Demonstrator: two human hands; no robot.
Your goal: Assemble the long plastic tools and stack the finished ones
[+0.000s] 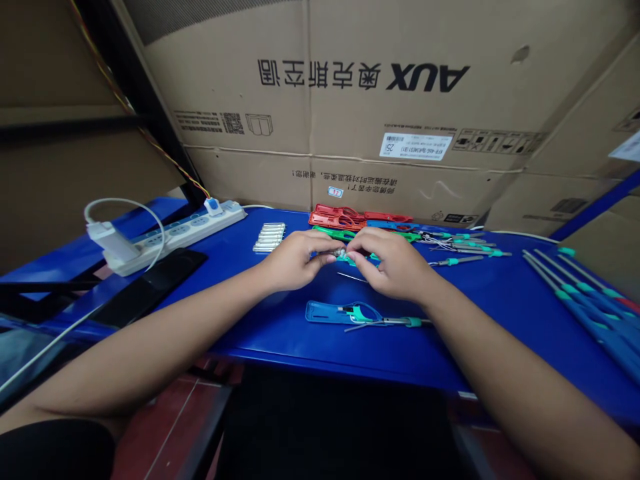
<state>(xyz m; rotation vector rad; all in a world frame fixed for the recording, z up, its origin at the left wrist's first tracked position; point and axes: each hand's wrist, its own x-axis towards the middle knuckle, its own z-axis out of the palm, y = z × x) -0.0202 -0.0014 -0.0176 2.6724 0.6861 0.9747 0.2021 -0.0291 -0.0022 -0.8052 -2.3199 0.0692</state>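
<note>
My left hand (294, 260) and my right hand (393, 263) meet over the middle of the blue table. Their fingertips pinch a small pale part with teal on it (342, 254), mostly hidden by the fingers. Below them lies an open blue lighter shell (320, 312) with a teal trigger piece (361, 311) and a metal tube. A thin metal rod (351, 277) rests just under my right fingers. Behind the hands are red lighter shells (340, 216) and a green shell (327, 233). Left of them is a row of silvery cylinders (270, 238).
Several teal-tipped metal tubes (463, 260) with wires lie right of my hands. Blue lighters (595, 320) are piled at the right edge. A white power strip (175, 235) and a black phone (155, 283) occupy the left. A large cardboard box (350, 120) walls off the back.
</note>
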